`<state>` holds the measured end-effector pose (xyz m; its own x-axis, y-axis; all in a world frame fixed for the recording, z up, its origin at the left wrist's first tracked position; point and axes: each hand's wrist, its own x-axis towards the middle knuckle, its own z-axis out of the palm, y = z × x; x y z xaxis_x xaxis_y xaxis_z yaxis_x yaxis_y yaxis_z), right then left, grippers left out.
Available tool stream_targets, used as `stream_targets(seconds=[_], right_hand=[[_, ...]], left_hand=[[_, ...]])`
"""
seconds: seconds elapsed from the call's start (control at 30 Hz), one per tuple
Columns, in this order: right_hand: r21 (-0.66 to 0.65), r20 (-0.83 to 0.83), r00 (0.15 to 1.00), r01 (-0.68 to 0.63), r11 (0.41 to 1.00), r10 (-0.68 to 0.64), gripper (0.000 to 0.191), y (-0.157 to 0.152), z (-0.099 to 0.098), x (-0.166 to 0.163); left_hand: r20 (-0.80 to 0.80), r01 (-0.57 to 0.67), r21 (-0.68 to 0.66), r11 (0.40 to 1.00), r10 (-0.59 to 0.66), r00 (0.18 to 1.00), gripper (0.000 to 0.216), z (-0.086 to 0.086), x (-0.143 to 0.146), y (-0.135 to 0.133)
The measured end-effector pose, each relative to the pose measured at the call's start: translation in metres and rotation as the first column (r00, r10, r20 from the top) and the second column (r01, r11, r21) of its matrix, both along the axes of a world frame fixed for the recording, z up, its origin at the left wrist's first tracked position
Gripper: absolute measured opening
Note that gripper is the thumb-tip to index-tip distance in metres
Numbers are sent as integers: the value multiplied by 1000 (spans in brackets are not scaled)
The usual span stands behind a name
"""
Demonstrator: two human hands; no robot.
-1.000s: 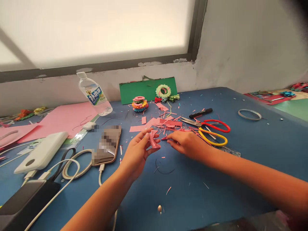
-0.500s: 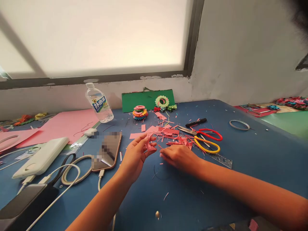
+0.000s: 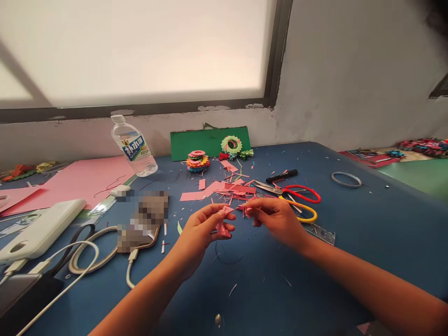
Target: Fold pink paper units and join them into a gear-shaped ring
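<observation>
My left hand [image 3: 201, 231] is closed round a small folded pink paper piece [image 3: 222, 226], held a little above the blue table [image 3: 367, 233]. My right hand [image 3: 276, 219] is just to its right, its fingertips pinching a small pink paper scrap [image 3: 245, 208] close to the folded piece. A heap of pink paper offcuts [image 3: 231, 189] lies right behind both hands. Red-handled scissors [image 3: 294, 191] and yellow-handled scissors [image 3: 303, 212] rest just beyond my right hand.
A phone [image 3: 145, 219] on a cable, a white power bank [image 3: 40, 231] and coiled cables lie at the left. Pink sheets [image 3: 77, 179], a water bottle [image 3: 134, 147], green card [image 3: 210, 140], stacked paper flowers [image 3: 198, 161], a marker [image 3: 282, 176], a ruler [image 3: 320, 232] and a tape ring [image 3: 346, 179] are around.
My right hand lifted off the table with a pink scrap and came up to the folded piece in my left hand. The view shifted slightly.
</observation>
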<state>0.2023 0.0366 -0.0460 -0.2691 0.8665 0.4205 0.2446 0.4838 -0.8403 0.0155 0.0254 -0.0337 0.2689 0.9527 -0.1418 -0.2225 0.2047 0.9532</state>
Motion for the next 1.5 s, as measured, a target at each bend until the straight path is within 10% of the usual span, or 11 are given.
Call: stream_targets(seconds=[0.53,1.5], right_hand=[[-312,-163,982,-142,940,94,28,3,2,0],[-339,-182,981,-122,933,63,23,-4,16,0]], left_hand=[[-150,23,64,998,-13,989,20,1,-1,-2],[-334,60,308,949,48,941,19,4,4,-11]])
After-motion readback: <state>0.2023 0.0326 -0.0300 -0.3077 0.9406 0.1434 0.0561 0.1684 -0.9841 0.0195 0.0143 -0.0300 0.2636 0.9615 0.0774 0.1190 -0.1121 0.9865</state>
